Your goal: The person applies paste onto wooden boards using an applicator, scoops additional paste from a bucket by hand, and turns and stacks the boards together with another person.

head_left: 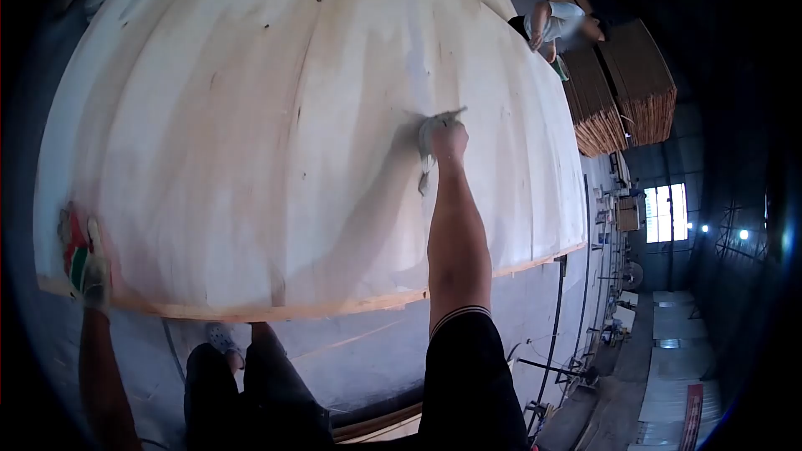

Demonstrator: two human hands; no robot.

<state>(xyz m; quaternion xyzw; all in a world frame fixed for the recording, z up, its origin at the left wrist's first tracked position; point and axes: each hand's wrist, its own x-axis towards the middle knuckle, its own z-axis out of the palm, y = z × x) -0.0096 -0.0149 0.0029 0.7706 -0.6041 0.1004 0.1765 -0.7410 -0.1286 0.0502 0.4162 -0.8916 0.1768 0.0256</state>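
Observation:
A large pale wood sheet [251, 142] with lengthwise grain bands and small dark knots lies before me. My right hand [449, 140], bare, is closed around a crumpled grey rag [428, 135] against the sheet, right of its middle. Loose threads or scraps hang from the rag. Near the sheet's front left corner rests my left hand [86, 263], in a glove with red, green and whitish parts. Its fingers lie on the surface, thumb apart, and I see nothing held.
Beyond the sheet's far right edge is a person in a white shirt [555, 23]. Stacks of brown sheets [639, 83] stand behind that person. Below the near edge [276, 313] are my legs and a grey floor. A bright window [666, 213] shows at right.

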